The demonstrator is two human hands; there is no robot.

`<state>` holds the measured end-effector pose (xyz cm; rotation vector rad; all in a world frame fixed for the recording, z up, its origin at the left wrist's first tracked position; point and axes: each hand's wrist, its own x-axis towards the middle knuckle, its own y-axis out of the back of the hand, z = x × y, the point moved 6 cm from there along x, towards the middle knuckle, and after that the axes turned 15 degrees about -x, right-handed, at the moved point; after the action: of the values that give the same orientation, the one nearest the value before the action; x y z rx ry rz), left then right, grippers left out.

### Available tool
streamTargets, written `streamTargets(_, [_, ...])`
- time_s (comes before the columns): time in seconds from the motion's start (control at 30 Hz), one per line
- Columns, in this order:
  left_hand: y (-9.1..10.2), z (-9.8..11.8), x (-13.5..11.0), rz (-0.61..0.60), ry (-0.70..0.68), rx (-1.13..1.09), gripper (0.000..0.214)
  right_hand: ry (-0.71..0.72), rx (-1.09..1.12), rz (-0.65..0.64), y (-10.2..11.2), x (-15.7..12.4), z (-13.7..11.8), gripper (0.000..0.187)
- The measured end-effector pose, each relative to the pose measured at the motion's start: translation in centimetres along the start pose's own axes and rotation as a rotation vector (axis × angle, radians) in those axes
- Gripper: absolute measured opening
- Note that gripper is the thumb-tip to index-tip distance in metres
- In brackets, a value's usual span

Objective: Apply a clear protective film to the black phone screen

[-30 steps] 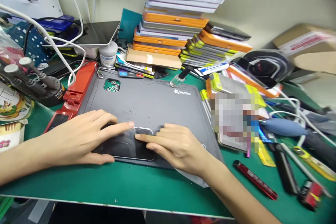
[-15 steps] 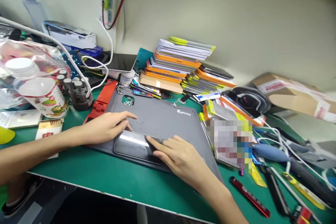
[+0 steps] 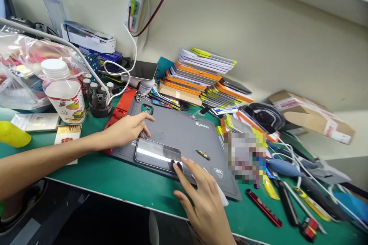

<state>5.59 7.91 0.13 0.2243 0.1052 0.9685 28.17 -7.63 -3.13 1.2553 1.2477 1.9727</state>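
A dark phone [image 3: 158, 155] lies flat, glass side up, near the front of the grey work mat [image 3: 175, 126], with a bright reflection across it. My right hand [image 3: 199, 191] reaches over its right end, fingers apart, the index fingertip on or just above the glass. Partly under that hand is a white sheet [image 3: 220, 191]. My left hand [image 3: 138, 127] hovers above the mat just beyond the phone's left end, fingers loosely spread and holding nothing. A small brass-coloured bit [image 3: 202, 155] rests on the mat to the right of the phone.
Stacked phone screens [image 3: 198, 72] stand at the back. To the left are a lidded plastic jar [image 3: 64, 92] and a screwdriver stand [image 3: 99, 101]. Right of the mat lie a red pen-like tool [image 3: 263, 207], cables and a yellow cutter [image 3: 312, 203]. A cardboard box [image 3: 313, 113] sits behind.
My right hand has slid to the right end of the phone and its fingers have opened out. The brass-coloured bit and white sheet now show. The camera view has shifted.
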Motion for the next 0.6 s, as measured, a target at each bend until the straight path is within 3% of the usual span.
streamTargets(0.4, [-0.4, 0.0, 0.5, -0.082, -0.192, 0.402, 0.025, -0.154, 0.336, -0.251, -1.9, 4.6, 2.2, 0.042])
streamTargets(0.5, [-0.4, -0.2, 0.9, -0.133, -0.108, 0.398, 0.028, -0.172, 0.422, -0.223, -1.9, 5.3, 2.3, 0.043])
streamTargets(0.6, [-0.4, -0.3, 1.3, -0.139, -0.011, 0.365, 0.031, -0.181, 0.445, -0.111, -1.9, 5.2, 2.2, 0.042])
